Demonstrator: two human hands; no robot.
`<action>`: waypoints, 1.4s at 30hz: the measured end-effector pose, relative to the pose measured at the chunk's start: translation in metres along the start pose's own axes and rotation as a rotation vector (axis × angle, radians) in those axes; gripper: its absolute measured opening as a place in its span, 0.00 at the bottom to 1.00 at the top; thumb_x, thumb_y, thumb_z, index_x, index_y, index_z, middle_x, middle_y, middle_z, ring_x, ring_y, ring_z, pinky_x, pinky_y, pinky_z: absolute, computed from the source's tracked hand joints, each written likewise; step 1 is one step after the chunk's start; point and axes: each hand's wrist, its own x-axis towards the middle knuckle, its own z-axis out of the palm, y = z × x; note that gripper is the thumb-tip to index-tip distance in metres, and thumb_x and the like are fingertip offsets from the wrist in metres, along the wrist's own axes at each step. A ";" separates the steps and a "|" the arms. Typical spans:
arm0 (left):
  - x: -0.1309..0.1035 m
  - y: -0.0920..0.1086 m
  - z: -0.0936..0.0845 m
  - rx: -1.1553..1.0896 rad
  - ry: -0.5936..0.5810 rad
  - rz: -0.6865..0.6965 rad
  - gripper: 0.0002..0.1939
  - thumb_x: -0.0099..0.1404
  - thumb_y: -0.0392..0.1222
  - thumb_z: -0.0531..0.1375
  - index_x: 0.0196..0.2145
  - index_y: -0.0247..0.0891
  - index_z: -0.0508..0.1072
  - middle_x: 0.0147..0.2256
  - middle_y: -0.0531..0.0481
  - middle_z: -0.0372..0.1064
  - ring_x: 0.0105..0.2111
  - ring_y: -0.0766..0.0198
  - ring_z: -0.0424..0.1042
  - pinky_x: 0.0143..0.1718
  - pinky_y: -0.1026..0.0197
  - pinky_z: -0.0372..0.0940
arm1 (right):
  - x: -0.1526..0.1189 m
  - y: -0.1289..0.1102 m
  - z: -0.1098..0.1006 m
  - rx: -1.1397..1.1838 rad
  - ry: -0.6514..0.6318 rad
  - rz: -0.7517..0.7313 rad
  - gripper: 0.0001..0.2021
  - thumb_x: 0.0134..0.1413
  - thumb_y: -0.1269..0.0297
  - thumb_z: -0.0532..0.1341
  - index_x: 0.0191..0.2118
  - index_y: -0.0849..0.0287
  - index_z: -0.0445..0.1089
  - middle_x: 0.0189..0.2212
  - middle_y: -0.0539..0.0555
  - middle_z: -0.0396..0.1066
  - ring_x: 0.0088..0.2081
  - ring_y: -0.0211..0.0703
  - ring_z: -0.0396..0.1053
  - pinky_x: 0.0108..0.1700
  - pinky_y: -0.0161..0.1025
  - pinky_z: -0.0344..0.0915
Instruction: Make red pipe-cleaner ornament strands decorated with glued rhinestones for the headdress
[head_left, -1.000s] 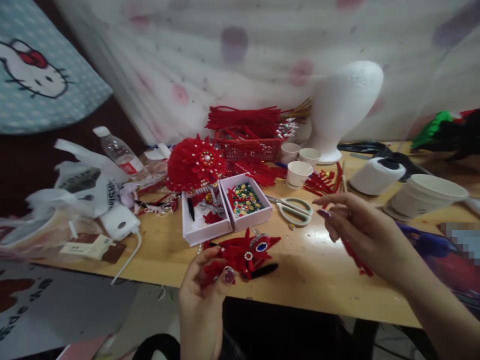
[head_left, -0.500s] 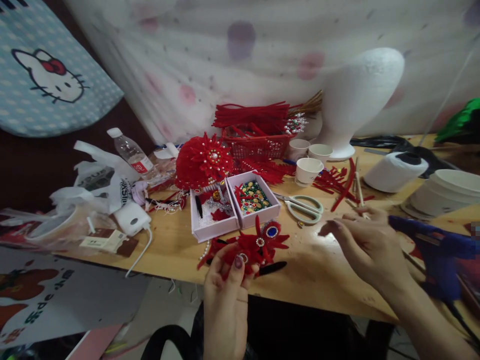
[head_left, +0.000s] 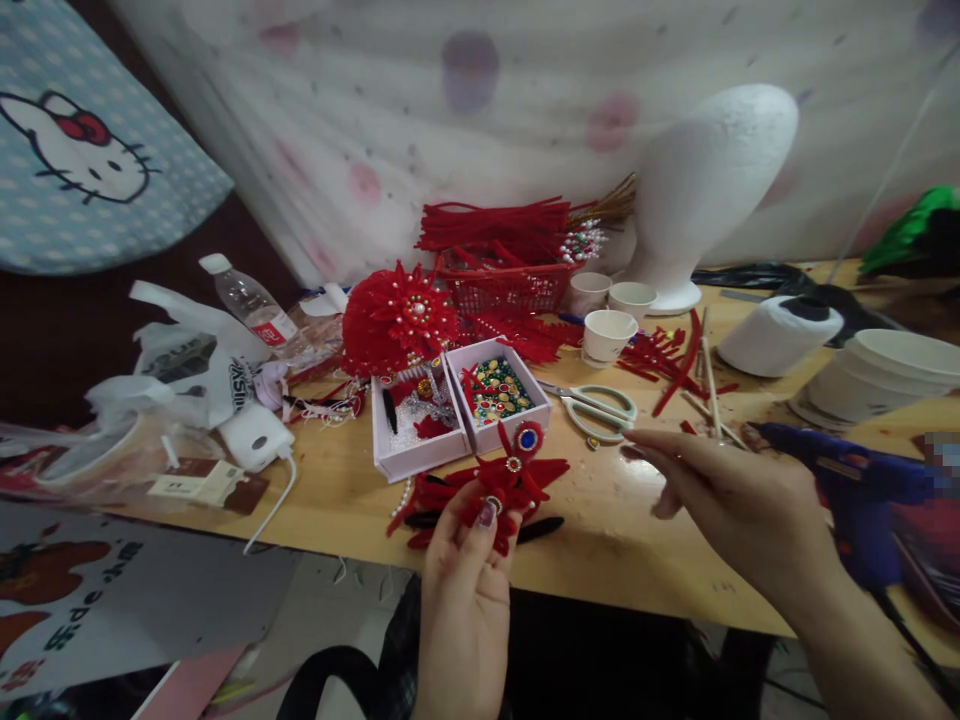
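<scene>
Near the table's front edge, my left hand [head_left: 469,580] pinches a red ornament [head_left: 517,485] of fuzzy petals. It carries a blue gem and ringed pearl-like beads. Behind and under it lie more red pieces with dark, narrow slips, partly covered. My right hand [head_left: 739,510] hovers over the table to the right, fingers stretched towards the scissors [head_left: 600,412], thumb apart below; I see nothing held in it. Beyond my left hand stand two white boxes: one box [head_left: 386,463] with clear beads and silvery trim, the other box [head_left: 480,438] with green and gold beads.
A blue glue gun [head_left: 862,480] lies at the right beside thin sticks. Further back are a paper cup [head_left: 609,338], a thread cone [head_left: 776,335], a foam head [head_left: 712,180], a red basket [head_left: 510,290] and a red beaded flower [head_left: 397,315]. A bottle [head_left: 251,305] stands left.
My left hand has tilted the red ornament, so its petals face differently. My right hand has shifted slightly down and right, and its fingers have straightened. The whole view has moved slightly.
</scene>
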 end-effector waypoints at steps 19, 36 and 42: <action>-0.013 -0.032 0.012 0.137 -0.105 0.013 0.19 0.56 0.45 0.71 0.46 0.41 0.77 0.46 0.45 0.78 0.46 0.60 0.77 0.46 0.65 0.71 | -0.050 -0.048 0.030 0.673 -0.315 0.464 0.16 0.64 0.50 0.59 0.43 0.59 0.69 0.15 0.41 0.49 0.17 0.32 0.47 0.19 0.29 0.42; -0.022 -0.052 0.025 0.327 -0.224 -0.069 0.24 0.56 0.43 0.71 0.50 0.40 0.73 0.43 0.45 0.79 0.43 0.60 0.78 0.46 0.65 0.70 | -0.068 -0.032 0.021 0.951 -0.182 0.701 0.18 0.62 0.47 0.61 0.43 0.59 0.68 0.12 0.41 0.53 0.11 0.27 0.46 0.12 0.22 0.43; -0.015 -0.054 0.020 0.406 -0.263 -0.104 0.25 0.57 0.45 0.70 0.51 0.40 0.71 0.46 0.43 0.77 0.45 0.57 0.78 0.48 0.62 0.70 | -0.067 -0.027 0.016 0.877 -0.186 0.654 0.16 0.64 0.49 0.60 0.41 0.59 0.70 0.14 0.42 0.56 0.12 0.27 0.47 0.13 0.24 0.40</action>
